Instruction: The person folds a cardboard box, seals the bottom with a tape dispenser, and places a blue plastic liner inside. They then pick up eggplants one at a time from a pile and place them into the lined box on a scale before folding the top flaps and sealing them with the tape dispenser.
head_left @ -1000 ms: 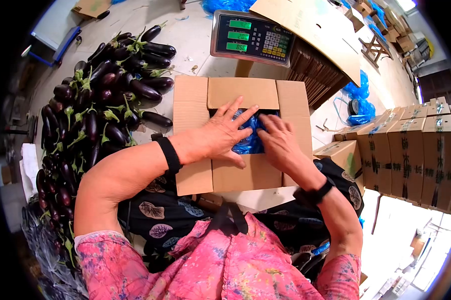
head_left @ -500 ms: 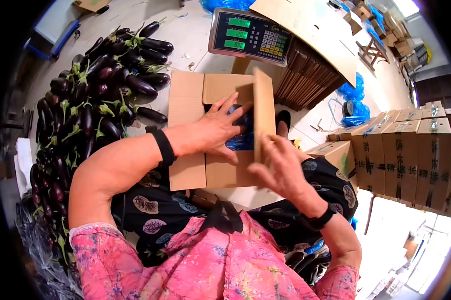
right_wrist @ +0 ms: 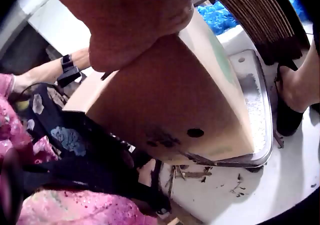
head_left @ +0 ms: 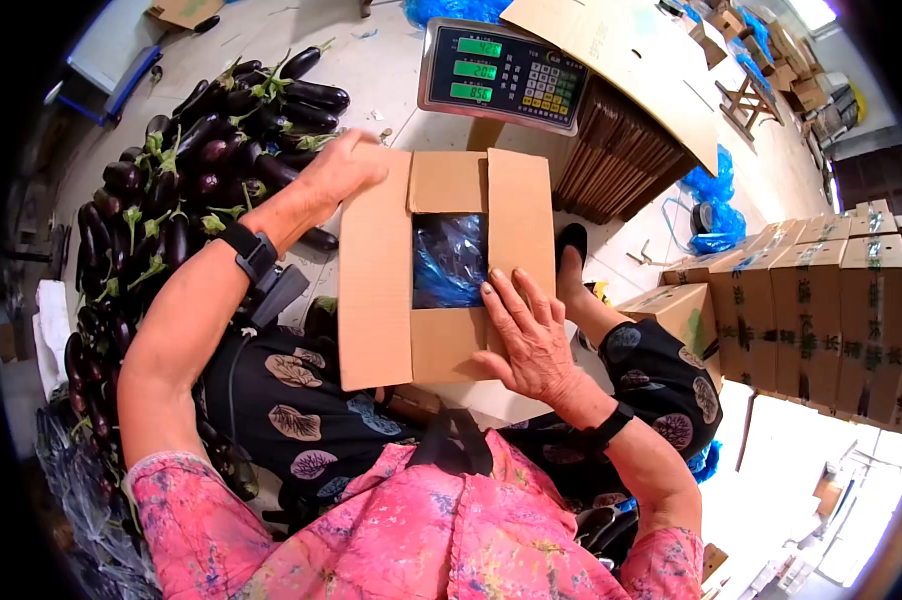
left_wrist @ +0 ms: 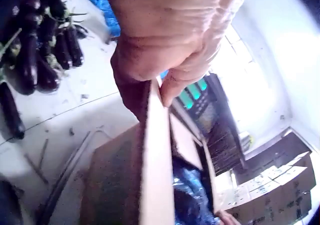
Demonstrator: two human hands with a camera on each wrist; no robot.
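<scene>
A cardboard box [head_left: 449, 362] stands in front of the person, blue plastic [head_left: 451, 262] showing through the opening between its flaps. The left hand [head_left: 349, 172] pinches the upper outer edge of the left flap [head_left: 376, 290]; in the left wrist view the thumb and fingers of the left hand [left_wrist: 167, 40] lie on either side of the cardboard edge. Spread fingers of the right hand [head_left: 533, 340] rest on the folded-in right flap [head_left: 519, 210]. The right wrist view has the box's side [right_wrist: 165, 105] on a metal scale plate [right_wrist: 255, 110], below the right hand [right_wrist: 135, 25].
Eggplants [head_left: 211, 180] lie heaped on the floor at the left. Beyond the box are a scale display [head_left: 501, 75] and stacked flat cardboard [head_left: 621, 150]. Taped boxes [head_left: 811, 300] stand in rows at the right. A foot [head_left: 572, 243] is just right of the box.
The left hand has moved from the box opening to the left flap's edge. The right flap has swung inward and down, and the right hand now lies on it.
</scene>
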